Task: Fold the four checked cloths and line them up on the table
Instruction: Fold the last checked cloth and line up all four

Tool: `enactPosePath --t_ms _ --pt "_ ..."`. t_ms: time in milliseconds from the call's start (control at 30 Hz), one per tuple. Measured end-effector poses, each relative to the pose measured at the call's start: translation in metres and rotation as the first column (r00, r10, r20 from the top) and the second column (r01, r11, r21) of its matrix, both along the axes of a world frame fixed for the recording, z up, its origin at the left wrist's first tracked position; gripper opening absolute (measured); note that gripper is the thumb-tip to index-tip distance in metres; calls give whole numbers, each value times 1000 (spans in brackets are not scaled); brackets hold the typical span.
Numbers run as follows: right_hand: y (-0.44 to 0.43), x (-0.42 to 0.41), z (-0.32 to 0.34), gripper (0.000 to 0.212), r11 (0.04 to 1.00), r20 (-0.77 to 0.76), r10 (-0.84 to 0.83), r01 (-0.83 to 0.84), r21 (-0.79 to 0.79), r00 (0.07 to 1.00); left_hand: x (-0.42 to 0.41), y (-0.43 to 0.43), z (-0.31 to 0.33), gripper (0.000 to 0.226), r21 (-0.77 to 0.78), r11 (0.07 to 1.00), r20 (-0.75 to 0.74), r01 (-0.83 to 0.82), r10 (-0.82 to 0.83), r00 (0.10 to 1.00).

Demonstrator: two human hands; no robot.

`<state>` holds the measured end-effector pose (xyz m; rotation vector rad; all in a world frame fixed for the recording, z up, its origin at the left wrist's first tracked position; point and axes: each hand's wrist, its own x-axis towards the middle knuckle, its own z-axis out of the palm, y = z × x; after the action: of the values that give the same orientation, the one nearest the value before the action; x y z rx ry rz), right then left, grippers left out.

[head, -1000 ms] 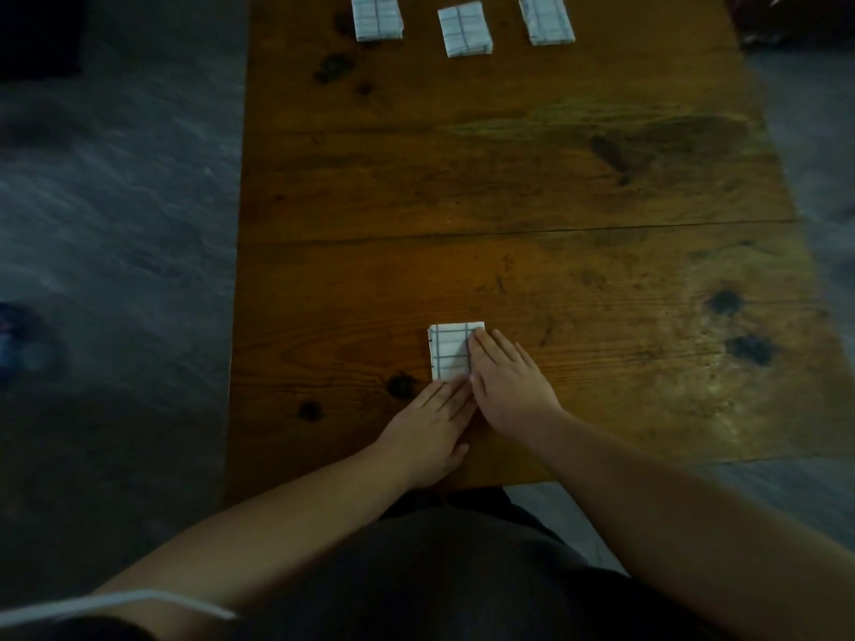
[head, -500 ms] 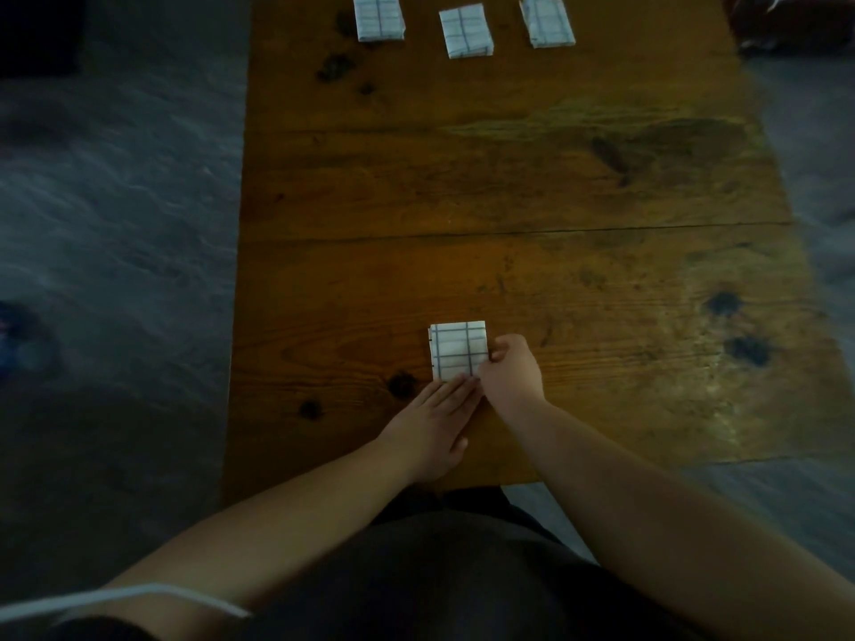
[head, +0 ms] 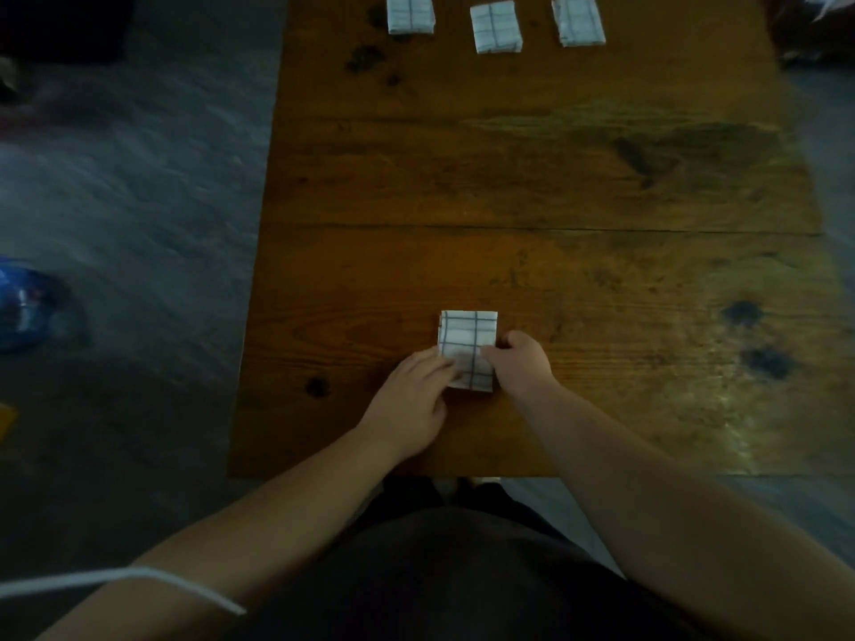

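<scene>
Fourth cloth (head: 467,337) looks folded: my right hand (head: 520,365) pinches its edge, my left hand (head: 409,402) presses it flat; next, carry it to the far row (head: 496,29).

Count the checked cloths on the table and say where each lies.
4. Three line the far edge of the table: far-left cloth, far-middle cloth, far-right cloth. The near cloth lies at the near edge, left hand resting on it, right hand gripping its side. None looks hidden.
</scene>
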<state>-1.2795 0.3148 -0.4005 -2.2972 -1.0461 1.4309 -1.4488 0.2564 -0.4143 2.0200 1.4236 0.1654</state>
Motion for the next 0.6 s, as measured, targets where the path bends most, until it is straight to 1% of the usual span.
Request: enactPosePath --t_ms 33,67,133,200,267,333,400,433,500,567,600 --pt "-2 3 6 28 1000 -33 17 -16 18 999 0 -2 5 48 -24 993 50 -116 117 992" --pt "-3 6 13 26 999 -62 41 -39 36 997 0 -3 11 46 -90 966 94 -241 250 964" --pt "-6 12 31 21 994 -129 93 -84 74 987 1 -3 25 44 -277 853 160 -443 496 854" --pt "-10 18 53 15 983 -197 162 -140 120 967 3 -4 39 49 -470 705 209 -532 674 709" --pt "-15 23 77 13 965 -261 241 -201 169 935 4 -8 56 53 -623 566 244 -540 796 554" --pt "-21 28 101 14 943 -322 310 -246 223 895 6 -16 73 50 -732 470 299 -493 872 387" --pt "-27 31 125 13 921 -376 373 -290 259 848 12 -26 92 45 -804 442 363 -398 895 259" --pt "-30 32 135 14 907 -391 407 -317 276 826 16 -32 102 46 -812 449 394 -374 893 217" --pt "-37 34 151 15 865 -369 487 -381 326 791 24 -44 123 47 -786 471 447 -400 881 157" --pt "-41 34 164 13 822 -333 551 -429 375 765 30 -59 144 34 -725 468 483 -505 868 112" --pt "-43 33 168 13 809 -326 568 -441 387 755 31 -67 154 26 -692 460 492 -556 864 103"
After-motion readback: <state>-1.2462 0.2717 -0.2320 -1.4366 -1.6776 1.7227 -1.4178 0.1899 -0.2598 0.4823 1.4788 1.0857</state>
